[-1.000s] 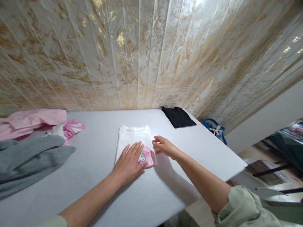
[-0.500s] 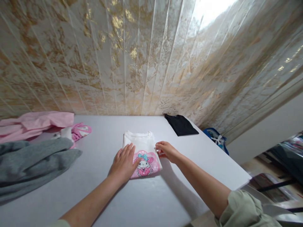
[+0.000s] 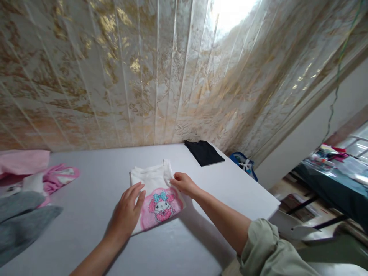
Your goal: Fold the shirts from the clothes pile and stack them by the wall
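Observation:
A folded white T-shirt (image 3: 148, 173) lies on the white table, its pink panel showing a cartoon character with a blue bow. Along the shirt's left edge, my left hand (image 3: 124, 212) is open, fingers stretched out and touching the fabric. My right hand (image 3: 185, 184) pinches the right edge near the shoulder, the fingers closed on the cloth. The shirt sits slightly turned, with its neckline toward the wall.
A folded black garment (image 3: 203, 152) lies near the table's back right. Grey cloth (image 3: 24, 226), pink cloth (image 3: 24, 163) and a pink-and-white garment (image 3: 56, 179) are heaped at the left. A blue bag (image 3: 244, 164) stands beyond the right edge; a patterned curtain (image 3: 138, 96) hangs behind.
The view has swung to the right. My left hand has slid off the shirt's front to its left edge, my right hand now grips the right edge, and the shirt has turned a little.

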Tool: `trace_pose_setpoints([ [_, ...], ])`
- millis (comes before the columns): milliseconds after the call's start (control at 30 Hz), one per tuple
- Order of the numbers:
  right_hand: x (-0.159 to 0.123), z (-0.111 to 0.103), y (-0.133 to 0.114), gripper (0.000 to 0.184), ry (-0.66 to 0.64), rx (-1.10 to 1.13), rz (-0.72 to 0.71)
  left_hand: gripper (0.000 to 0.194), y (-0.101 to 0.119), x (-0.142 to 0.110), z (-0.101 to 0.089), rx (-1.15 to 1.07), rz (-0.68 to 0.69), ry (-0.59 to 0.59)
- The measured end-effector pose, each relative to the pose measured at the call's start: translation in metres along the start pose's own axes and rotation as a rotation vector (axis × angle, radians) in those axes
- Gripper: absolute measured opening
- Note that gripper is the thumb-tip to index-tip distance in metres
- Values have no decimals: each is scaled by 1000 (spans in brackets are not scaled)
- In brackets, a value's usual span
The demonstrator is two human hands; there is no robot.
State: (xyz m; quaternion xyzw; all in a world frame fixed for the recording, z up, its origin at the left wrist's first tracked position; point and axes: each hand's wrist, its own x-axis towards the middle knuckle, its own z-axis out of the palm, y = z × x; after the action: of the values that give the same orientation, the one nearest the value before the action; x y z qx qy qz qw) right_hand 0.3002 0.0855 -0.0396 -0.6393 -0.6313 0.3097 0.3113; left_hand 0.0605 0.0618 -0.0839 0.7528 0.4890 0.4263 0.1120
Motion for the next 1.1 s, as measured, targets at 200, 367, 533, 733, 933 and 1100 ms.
trace_pose_setpoints([
  [200,29,-67,33,15,101,-191,61,47,6,2,-4,-92,-78,-24],
  [367,46,-96,55,4,160,-198,137,46,11,4,-8,-143,-163,-80],
  [533,45,-94,68,38,161,-156,182,41,16,10,-2,-132,-201,-165],
  [733,33,-98,72,71,140,-149,160,33,42,31,24,-53,-48,-396],
  [933,34,-94,71,32,125,-243,238,44,51,56,50,248,113,-422],
  [1100,41,-89,72,41,143,-280,199,32,49,63,57,243,131,-423],
])
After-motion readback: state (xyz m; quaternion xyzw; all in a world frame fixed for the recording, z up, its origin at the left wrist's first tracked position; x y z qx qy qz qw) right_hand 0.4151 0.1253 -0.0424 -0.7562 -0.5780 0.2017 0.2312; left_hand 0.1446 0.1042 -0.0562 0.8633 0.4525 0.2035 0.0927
